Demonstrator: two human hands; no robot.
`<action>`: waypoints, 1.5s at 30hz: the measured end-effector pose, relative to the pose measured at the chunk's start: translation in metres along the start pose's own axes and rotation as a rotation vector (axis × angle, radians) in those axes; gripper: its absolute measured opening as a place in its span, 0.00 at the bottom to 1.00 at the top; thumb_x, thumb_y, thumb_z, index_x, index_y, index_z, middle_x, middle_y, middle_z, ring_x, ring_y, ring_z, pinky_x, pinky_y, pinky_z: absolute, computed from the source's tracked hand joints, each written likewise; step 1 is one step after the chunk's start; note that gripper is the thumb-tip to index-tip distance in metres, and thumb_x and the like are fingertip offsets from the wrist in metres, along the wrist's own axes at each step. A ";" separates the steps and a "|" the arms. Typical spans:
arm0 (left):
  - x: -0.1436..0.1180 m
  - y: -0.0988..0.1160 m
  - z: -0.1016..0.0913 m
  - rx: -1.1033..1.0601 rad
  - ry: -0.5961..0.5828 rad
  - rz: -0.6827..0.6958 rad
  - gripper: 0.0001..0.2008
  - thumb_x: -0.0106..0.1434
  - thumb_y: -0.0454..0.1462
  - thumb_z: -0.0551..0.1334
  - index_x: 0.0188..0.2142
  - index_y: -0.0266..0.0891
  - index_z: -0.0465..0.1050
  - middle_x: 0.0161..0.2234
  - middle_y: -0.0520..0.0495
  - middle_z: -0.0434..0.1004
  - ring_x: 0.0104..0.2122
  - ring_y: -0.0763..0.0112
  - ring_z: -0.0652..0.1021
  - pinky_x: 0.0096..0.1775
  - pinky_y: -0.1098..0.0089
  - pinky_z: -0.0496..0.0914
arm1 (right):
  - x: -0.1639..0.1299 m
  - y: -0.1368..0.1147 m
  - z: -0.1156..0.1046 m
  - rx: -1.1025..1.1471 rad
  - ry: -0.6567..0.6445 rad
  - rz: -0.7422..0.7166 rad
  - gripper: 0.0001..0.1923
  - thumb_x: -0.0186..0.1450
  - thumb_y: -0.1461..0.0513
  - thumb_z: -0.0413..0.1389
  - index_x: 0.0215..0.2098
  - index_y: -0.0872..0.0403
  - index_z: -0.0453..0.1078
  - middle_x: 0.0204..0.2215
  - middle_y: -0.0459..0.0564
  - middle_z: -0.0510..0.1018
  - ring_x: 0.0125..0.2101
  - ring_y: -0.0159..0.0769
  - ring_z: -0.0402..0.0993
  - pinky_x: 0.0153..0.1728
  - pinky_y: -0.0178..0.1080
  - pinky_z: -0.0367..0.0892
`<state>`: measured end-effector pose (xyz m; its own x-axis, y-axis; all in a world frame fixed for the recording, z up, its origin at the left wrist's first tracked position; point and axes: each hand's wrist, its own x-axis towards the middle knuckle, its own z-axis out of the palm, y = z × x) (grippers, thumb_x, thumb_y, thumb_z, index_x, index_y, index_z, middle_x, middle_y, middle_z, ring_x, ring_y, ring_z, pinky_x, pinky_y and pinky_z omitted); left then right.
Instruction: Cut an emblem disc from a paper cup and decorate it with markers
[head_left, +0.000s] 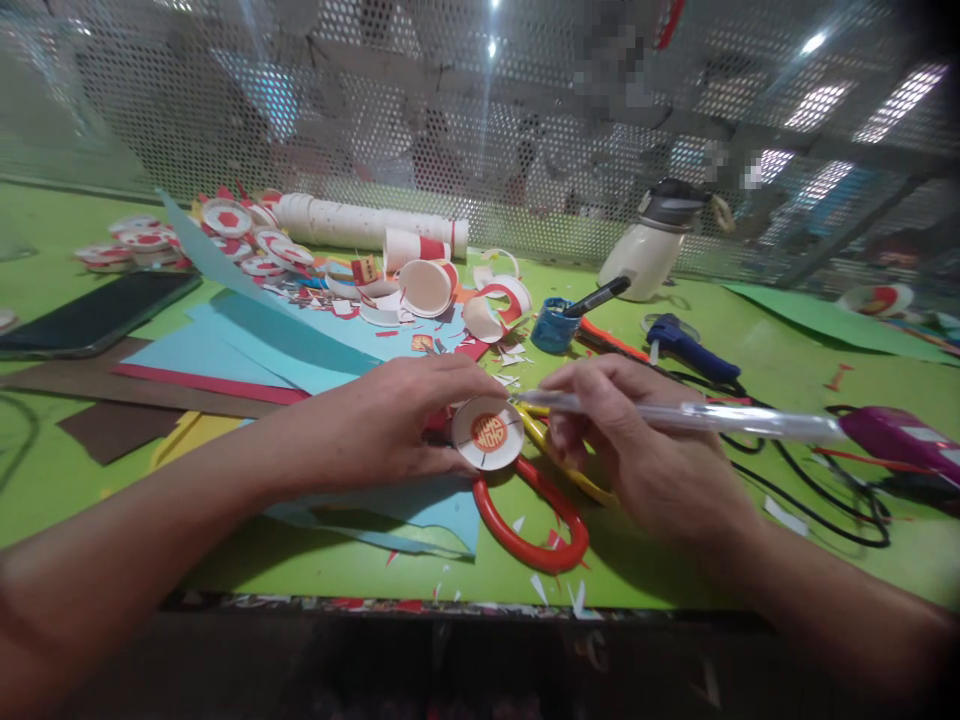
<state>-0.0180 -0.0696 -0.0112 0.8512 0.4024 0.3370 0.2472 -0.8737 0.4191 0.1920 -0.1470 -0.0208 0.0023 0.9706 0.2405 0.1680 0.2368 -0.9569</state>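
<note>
left hand (390, 425) grip clenched on paper cup base (487, 432), bench centre | right hand (630, 440) grip grasping clear pen (675, 415), tip at cup's 1 o'clock edge | red-handled scissors (529, 520) on bench under both, 5 o'clock of cup | blue paper sheets (300, 345) at 10 o'clock | green bench (787, 350)

Bright overhead glare — warped (blurred) edges

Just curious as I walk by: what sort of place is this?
Probably a craft workbench: a green table strewn with coloured paper sheets, cut paper cups, and red-handled scissors.
</note>
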 end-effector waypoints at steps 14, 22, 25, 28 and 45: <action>-0.001 0.005 -0.002 -0.115 -0.048 0.063 0.21 0.61 0.38 0.64 0.54 0.40 0.68 0.51 0.40 0.72 0.49 0.63 0.74 0.48 0.68 0.69 | 0.007 0.004 0.001 0.156 -0.078 0.218 0.12 0.58 0.58 0.65 0.36 0.53 0.71 0.27 0.43 0.76 0.22 0.27 0.71 0.23 0.31 0.65; 0.000 0.008 -0.003 -0.138 0.006 0.012 0.23 0.61 0.38 0.64 0.55 0.40 0.66 0.50 0.43 0.76 0.46 0.66 0.76 0.43 0.70 0.73 | 0.009 0.004 0.000 0.345 -0.135 0.276 0.13 0.58 0.60 0.65 0.37 0.52 0.66 0.24 0.40 0.77 0.20 0.25 0.72 0.23 0.30 0.69; 0.000 0.006 0.000 -0.084 0.070 -0.032 0.22 0.61 0.40 0.64 0.54 0.40 0.66 0.50 0.43 0.76 0.45 0.65 0.76 0.42 0.69 0.73 | 0.009 0.002 0.003 0.397 -0.119 0.284 0.15 0.58 0.60 0.65 0.37 0.51 0.63 0.25 0.41 0.78 0.21 0.27 0.74 0.24 0.30 0.72; 0.000 0.005 0.002 -0.030 0.127 -0.069 0.24 0.60 0.40 0.65 0.54 0.39 0.65 0.51 0.42 0.75 0.46 0.64 0.76 0.45 0.67 0.73 | 0.008 0.000 0.006 0.434 -0.094 0.291 0.16 0.59 0.60 0.65 0.36 0.51 0.61 0.25 0.41 0.78 0.22 0.27 0.75 0.26 0.31 0.73; 0.000 0.005 0.005 0.028 0.109 -0.113 0.26 0.59 0.41 0.65 0.56 0.39 0.63 0.51 0.46 0.75 0.46 0.65 0.76 0.44 0.69 0.70 | 0.003 0.010 0.006 0.339 -0.141 0.260 0.13 0.60 0.60 0.64 0.38 0.51 0.65 0.29 0.42 0.78 0.25 0.28 0.76 0.29 0.33 0.73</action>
<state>-0.0148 -0.0754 -0.0129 0.7623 0.5245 0.3792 0.3524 -0.8278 0.4366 0.1874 -0.1411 -0.0309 -0.1362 0.9905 -0.0167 -0.1535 -0.0378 -0.9874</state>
